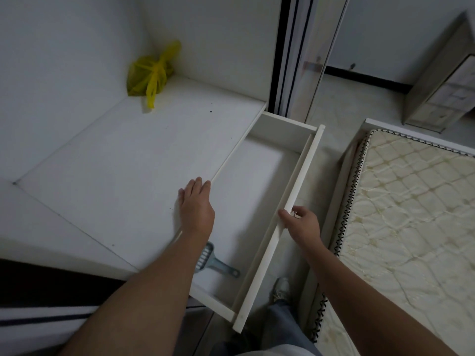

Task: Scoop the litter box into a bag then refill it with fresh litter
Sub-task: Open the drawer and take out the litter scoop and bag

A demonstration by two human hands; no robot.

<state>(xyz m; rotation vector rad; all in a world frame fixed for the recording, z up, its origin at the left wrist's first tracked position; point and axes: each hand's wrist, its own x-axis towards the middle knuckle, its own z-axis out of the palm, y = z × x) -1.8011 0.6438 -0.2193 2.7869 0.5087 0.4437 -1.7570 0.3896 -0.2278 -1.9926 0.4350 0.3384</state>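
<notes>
A white drawer (295, 181) stands pulled out from under a white desk top (128, 163). Inside it, near its front left corner, lies a grey-blue slotted litter scoop (214, 262), partly hidden by my left forearm. My left hand (196, 204) rests flat with straight fingers on the desk top's edge above the drawer. My right hand (302, 226) grips the drawer's front panel, thumb on the inside. A tied yellow plastic bag (151, 73) sits in the desk's far corner. No litter box is in view.
A bare quilted mattress (411, 214) lies close on the right, leaving a narrow strip of floor where my foot (281, 289) stands. A sliding door frame (290, 55) rises behind the drawer. A small cabinet (444, 83) stands at the far right.
</notes>
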